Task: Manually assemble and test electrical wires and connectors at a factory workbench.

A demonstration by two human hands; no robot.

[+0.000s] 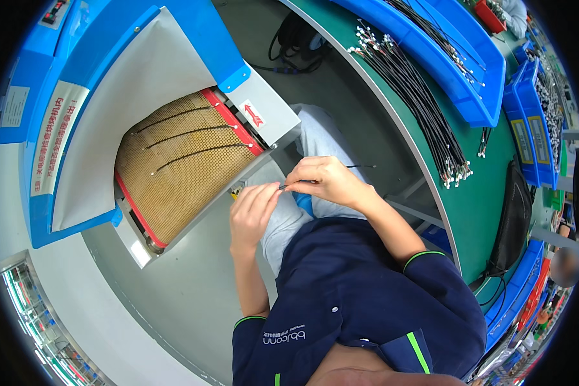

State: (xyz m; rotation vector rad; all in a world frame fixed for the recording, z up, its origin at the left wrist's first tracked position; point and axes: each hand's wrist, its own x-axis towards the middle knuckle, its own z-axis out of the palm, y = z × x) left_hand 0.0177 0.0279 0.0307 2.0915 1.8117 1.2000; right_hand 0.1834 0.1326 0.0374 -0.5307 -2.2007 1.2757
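Note:
Both my hands meet above my lap on a thin black cable (361, 166). My left hand (251, 211) pinches its near end between the fingertips. Just to the right, my right hand (331, 183) grips the same cable, and its tail sticks out past that hand. The cable's end between my fingers is mostly hidden. Three similar black cables (193, 131) lie spaced apart on the tan mesh conveyor belt (174, 199) to the left, their small light ends near the red edge strip.
The belt runs out of a blue and white machine housing (141, 71). On the green table (479, 222) at the right lie a large bundle of black cables (424, 109), a long blue bin (482, 106) and a black bag (509, 219). More blue bins (534, 122) stand beyond.

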